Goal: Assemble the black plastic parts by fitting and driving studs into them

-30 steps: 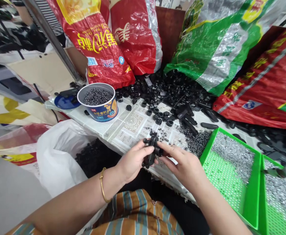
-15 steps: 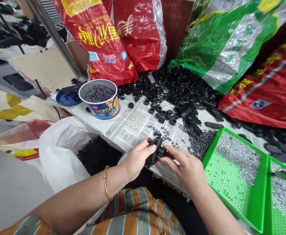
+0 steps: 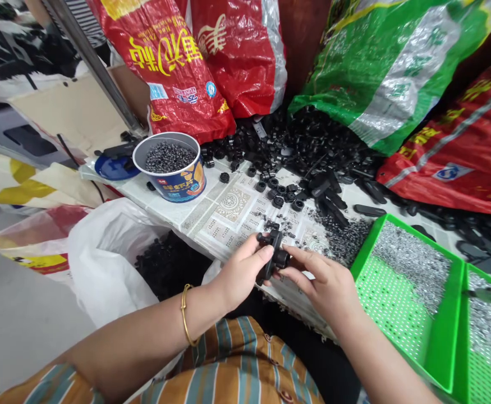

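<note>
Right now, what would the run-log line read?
left hand: gripping black part | right hand: fingers on its round end | blue tub: small dark pieces inside | green trays: silvery bits inside

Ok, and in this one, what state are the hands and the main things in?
Left hand, closed around a black part.
Right hand, touching the part's round end.
Blue tub, upright, open, holding small dark pieces.
Green trays, partly covered with silvery pieces.
White sack, open, black pieces inside.
Round black pieces, loose on the tabletop.
Gold bracelet, on the left wrist.
</note>
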A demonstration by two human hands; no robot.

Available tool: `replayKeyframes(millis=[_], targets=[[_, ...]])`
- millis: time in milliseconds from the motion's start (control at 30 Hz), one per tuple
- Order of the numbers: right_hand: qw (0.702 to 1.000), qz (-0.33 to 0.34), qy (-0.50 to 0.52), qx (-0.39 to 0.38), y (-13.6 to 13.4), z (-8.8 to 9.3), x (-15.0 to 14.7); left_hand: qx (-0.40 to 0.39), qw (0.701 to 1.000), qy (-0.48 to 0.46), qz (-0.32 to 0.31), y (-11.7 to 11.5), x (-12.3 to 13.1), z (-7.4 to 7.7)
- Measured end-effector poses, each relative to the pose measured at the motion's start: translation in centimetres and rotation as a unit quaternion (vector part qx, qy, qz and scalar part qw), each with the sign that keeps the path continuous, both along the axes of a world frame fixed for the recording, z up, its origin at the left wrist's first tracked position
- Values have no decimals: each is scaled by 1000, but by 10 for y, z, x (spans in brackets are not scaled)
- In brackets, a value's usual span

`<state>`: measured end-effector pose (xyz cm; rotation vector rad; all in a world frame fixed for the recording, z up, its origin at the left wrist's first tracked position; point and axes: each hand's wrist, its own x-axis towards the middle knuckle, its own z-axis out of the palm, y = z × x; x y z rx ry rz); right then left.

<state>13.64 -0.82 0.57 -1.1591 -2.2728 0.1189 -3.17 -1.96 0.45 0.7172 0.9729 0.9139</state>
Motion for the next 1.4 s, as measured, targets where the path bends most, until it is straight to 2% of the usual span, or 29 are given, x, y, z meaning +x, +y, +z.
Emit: replayKeyframes(millis=[100, 167, 300, 433, 600, 800, 867, 1000, 1100, 1200, 1267, 1400], targets=[[995, -65, 46, -61, -8, -1, -8, 35, 999, 28, 15, -3, 2, -3], [987, -114, 66, -95, -14, -1, -14, 44, 999, 14, 23, -4, 4, -5], [979, -180, 45, -88, -19, -2, -19, -29, 996, -77, 21, -4, 8, -11], [987, -140, 34, -72, -18, -3, -16, -89, 988, -121, 29, -2, 9, -10], [991, -85, 69, -71, -14, -5, -5, -82, 988, -129, -2, -2, 8, -4], [999, 22, 29, -26, -11, 0, 6, -88, 988, -126, -7, -1, 7, -3], [998, 15, 40, -37, -12, 1, 6, -81, 990, -115, 1, -1, 7, -4], [988, -72, 91, -99, -17, -3, 0, -48, 994, -93, 10, -1, 6, -4], [964, -127, 153, -174, -21, -7, -8, -20, 997, -76, -3, -1, 5, -6], [938, -155, 207, -232, -24, -9, -13, -26, 996, -86, -15, -1, 4, -7], [945, -134, 203, -220, -23, -9, -12, -52, 992, -114, -15, -1, 3, -8], [984, -20, 89, -150, -16, -3, -3, -87, 986, -139, -1, 1, 2, -8]])
